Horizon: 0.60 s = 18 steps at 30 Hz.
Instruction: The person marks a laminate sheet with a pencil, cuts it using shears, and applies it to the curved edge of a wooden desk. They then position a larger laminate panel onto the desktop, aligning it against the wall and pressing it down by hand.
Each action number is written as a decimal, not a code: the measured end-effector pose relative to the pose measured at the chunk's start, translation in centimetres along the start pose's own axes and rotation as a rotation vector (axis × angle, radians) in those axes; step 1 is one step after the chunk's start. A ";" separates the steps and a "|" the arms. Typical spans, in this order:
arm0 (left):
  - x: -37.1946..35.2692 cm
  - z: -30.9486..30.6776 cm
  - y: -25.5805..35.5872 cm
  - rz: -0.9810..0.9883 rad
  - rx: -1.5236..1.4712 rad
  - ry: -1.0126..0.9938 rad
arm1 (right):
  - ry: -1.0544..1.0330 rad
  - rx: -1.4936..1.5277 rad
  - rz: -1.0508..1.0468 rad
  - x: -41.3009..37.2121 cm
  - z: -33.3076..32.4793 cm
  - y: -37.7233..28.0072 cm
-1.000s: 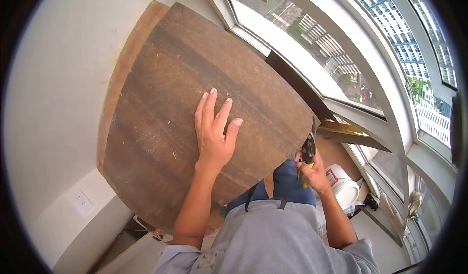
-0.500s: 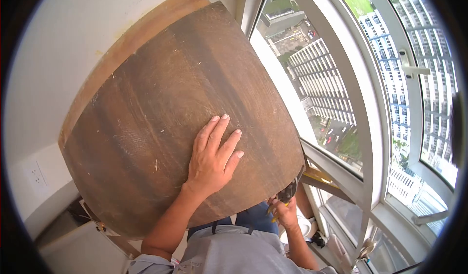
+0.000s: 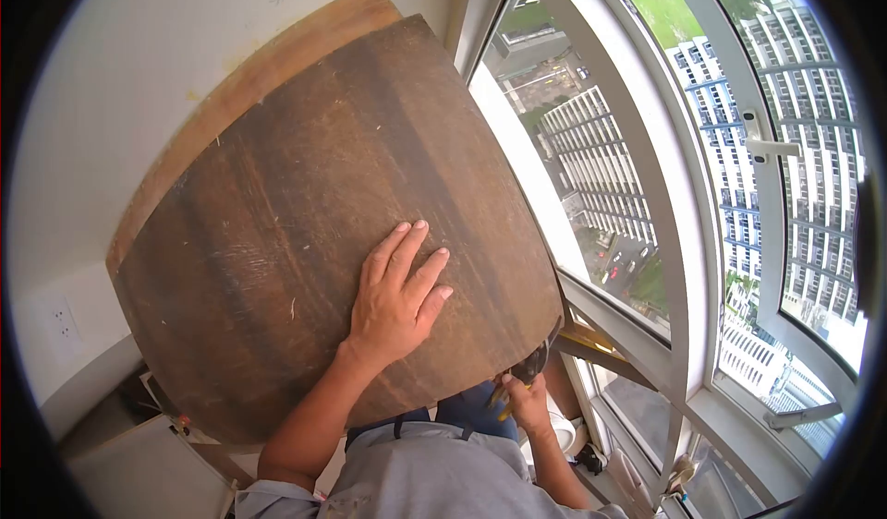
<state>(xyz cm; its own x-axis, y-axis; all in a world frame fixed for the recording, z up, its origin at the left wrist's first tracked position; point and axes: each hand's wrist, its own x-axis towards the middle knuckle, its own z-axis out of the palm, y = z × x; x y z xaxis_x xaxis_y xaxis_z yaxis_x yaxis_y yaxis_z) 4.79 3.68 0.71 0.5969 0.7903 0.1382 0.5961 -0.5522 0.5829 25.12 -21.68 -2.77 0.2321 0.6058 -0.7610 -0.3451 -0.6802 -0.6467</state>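
Observation:
A large dark brown wooden board (image 3: 277, 205) with a worn, scratched face fills the middle of the view. My left hand (image 3: 393, 297) lies flat on it, fingers spread. At the board's near right corner, my right hand (image 3: 528, 406) is wrapped round the yellow handles of a black-and-yellow clamp (image 3: 530, 364). The clamp's black head sits right at the board's edge, and its lower part is partly hidden by my fingers. Under the brown board, a lighter wooden piece (image 3: 314, 34) shows along the far left edge.
White-framed windows (image 3: 688, 270) run along the right, one pane open with a handle (image 3: 771, 147), high above buildings. A wooden bar with a yellow strip (image 3: 591, 345) sits beside the board's corner. A wall socket (image 3: 63, 323) is at left, a white bucket (image 3: 565, 431) below right.
The view has shifted slightly, so board and hands appear a little further left. My left hand stays flat on the board; my right hand keeps its hold on the clamp.

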 end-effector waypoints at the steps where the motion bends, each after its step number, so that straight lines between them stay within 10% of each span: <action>1: -0.1 -0.1 0.0 0.012 -0.003 -0.034 | -0.005 0.023 -0.052 -0.2 0.0 0.5; 18: 7.7 8.9 13.2 0.547 0.142 -0.333 | 0.174 -0.102 -0.281 -0.4 0.1 0.9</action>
<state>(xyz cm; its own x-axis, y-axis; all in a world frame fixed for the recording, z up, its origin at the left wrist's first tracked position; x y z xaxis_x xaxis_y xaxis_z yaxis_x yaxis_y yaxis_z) 21.99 0.14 2.34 0.9549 0.2734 0.1157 0.2108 -0.8987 0.3845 24.58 -22.52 -3.07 0.4596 0.7021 -0.5438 -0.1548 -0.5397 -0.8275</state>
